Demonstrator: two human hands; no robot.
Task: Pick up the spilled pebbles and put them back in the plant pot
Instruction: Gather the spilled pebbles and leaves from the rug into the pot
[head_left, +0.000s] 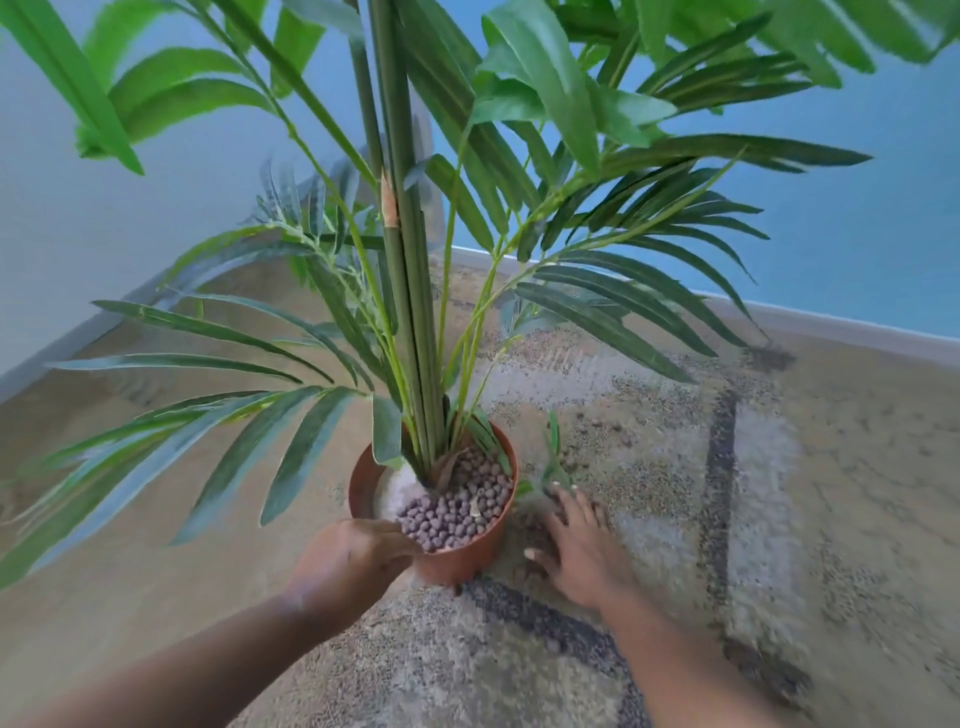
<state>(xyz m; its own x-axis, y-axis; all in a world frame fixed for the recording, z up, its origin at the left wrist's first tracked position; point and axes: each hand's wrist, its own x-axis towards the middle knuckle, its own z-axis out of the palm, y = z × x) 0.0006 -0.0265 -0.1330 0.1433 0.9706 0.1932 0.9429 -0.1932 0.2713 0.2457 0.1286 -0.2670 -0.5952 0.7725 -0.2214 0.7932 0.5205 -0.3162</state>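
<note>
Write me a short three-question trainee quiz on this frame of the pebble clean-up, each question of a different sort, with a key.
1. True or false: the plant pot lies tipped on its side.
2. Where is the right hand? A) inside the pot B) spread flat on the rug beside the pot C) gripping the stems
3. Fill in: the left hand is at the pot's near ____, beside the pebbles.

Key:
1. False; it stands upright.
2. B.
3. Rim. Whether either hand holds pebbles cannot be told.
</note>
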